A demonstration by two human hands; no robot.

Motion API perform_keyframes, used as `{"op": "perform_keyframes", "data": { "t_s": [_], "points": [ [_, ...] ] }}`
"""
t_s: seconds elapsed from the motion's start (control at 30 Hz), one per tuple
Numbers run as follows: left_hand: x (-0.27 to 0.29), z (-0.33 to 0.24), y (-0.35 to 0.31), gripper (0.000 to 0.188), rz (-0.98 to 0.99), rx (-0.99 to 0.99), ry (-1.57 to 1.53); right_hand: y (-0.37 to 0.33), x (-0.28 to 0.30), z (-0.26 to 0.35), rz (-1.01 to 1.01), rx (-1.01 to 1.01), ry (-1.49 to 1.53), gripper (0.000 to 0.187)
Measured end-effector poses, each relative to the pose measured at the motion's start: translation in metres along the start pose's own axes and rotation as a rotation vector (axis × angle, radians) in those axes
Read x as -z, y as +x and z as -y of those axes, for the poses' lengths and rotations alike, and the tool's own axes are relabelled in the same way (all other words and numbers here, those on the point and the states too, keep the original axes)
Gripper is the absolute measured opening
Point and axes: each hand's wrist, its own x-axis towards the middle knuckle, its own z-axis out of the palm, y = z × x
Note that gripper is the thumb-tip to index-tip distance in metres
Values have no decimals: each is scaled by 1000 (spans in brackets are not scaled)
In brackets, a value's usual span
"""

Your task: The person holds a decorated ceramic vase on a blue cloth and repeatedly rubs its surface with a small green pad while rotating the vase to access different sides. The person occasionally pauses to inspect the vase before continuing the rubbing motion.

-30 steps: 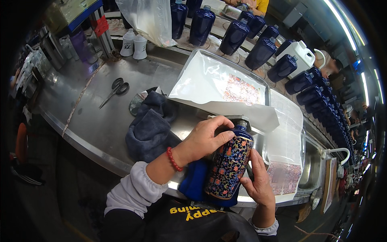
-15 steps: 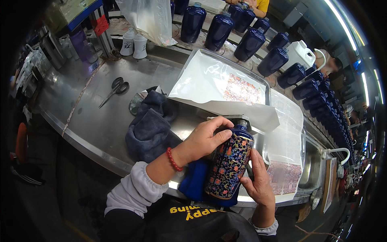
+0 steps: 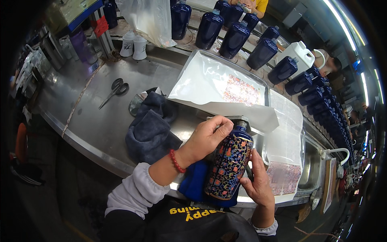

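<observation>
A dark blue bottle (image 3: 229, 167) with a clear threaded neck stands tilted in front of me. Bright flower and scroll patterns cover its body. At its upper left shoulder is my left hand (image 3: 211, 135), with a red bead bracelet; its fingers are curled and the thumb lies close to the index finger. My right hand (image 3: 261, 179) holds the bottle's right side, thumb toward the front and fingers along the edge. Bright blue cloth (image 3: 192, 179) lies under and beside the bottle. Behind it, a metal tray (image 3: 266, 90) holds white sheets and a patterned print (image 3: 241, 89).
A dark grey towel (image 3: 149, 125) lies left of my left forearm, with black scissors (image 3: 115, 92) beyond. Two white bottles (image 3: 139, 47) stand farther back. Plain blue bottles (image 3: 234, 39) line the far side. Printed sheets (image 3: 284, 177) and a sink (image 3: 311, 161) are at right.
My left thumb has lifted off the bottle's patterned front toward the index finger. The right hand stays nearly still. The row of plain blue bottles has shifted left.
</observation>
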Motion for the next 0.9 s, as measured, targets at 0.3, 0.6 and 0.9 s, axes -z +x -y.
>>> {"op": "perform_keyframes", "data": {
  "t_s": [0.3, 0.6, 0.9],
  "points": [
    [-7, 2, 0, 30, 3, 24, -36, 5, 5, 0, -10, 47, -78, 88],
    [-11, 7, -2, 34, -27, -12, 30, 9, 9, 3, -11, 44, -120, 85],
    [-7, 8, -13, 43, -112, 12, 1, 11, 8, 3, -16, 52, -84, 84]
  ]
}}
